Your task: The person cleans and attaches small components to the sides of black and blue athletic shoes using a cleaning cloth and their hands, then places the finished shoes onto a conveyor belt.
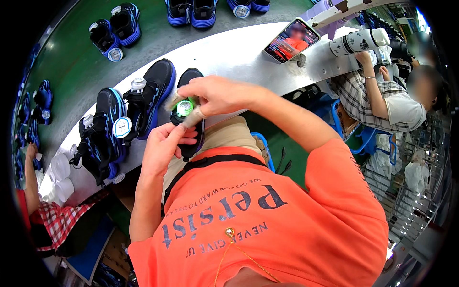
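Note:
A black shoe [192, 147] with a thick sole lies at the table's near edge, close against my body. On its upper sits a round piece [184, 108] with a bright green ring and a clear centre. My right hand [217, 98] reaches over from the right, thumb and fingers closed around the green-ringed piece; pale covers wrap some fingertips. My left hand [165, 143] is just below, its thumb and forefinger pinched near my right thumb. What that pinch holds, if anything, is hidden. A black-and-blue pair, left shoe [103, 136] and right shoe [152, 98], stands to the left, with clear round knobs on top.
Beyond the curved metal table [229, 52], a green surface [71, 62] carries more pairs of shoes. A propped phone [291, 40] and a white patterned bottle [358, 42] stand at the right. White cups [61, 170] sit at the left. Other people work on both sides.

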Action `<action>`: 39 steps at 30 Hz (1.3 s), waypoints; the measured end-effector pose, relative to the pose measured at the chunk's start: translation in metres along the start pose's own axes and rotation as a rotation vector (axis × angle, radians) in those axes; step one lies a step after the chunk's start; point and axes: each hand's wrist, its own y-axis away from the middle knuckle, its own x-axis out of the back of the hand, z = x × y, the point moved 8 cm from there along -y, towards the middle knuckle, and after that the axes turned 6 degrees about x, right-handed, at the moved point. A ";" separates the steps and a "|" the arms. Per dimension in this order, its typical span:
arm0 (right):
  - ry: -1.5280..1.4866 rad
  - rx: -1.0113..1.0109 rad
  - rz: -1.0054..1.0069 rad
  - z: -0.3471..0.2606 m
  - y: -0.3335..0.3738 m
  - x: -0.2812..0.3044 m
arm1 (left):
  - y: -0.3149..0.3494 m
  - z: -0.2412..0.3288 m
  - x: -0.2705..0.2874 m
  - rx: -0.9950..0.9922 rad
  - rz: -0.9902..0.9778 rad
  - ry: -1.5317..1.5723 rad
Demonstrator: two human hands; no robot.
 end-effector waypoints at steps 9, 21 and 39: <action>0.088 0.079 0.083 0.013 -0.003 -0.004 | -0.001 0.002 0.000 0.007 0.077 -0.055; -0.071 0.017 0.063 0.017 -0.005 -0.009 | -0.002 0.002 0.001 0.030 0.079 -0.020; -0.267 -0.050 0.021 0.026 -0.011 -0.010 | -0.002 -0.001 0.001 0.081 0.033 0.033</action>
